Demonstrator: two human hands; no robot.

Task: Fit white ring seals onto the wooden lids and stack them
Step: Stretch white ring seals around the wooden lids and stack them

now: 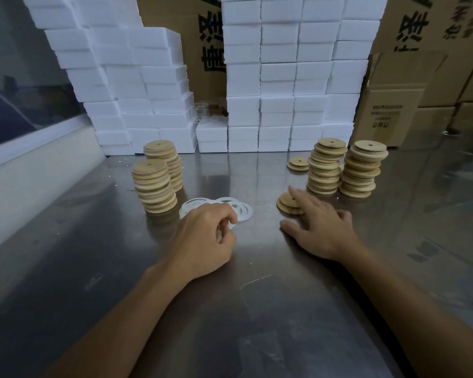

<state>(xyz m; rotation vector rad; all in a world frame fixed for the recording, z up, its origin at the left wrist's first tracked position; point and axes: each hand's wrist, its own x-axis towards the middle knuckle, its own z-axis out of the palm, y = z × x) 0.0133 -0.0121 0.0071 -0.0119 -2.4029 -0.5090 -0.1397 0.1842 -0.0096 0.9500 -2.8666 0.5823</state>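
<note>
— Which step was in hand?
— A seal was being pinched by the left hand (202,236) from the white rings (230,205), just right of the near sealed stack (154,185).
— And the lid?
— The small lid pile (287,204), right of the rings, was touched by the spread right hand (320,227); probably one lid needed lifting.

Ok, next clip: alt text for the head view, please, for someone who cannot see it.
On a steel table, the left hand curls its fingers at a pile of white ring seals, while the open right hand reaches for a short stack of wooden lids. Tall lid stacks stand left and right, before white foam boxes.
</note>
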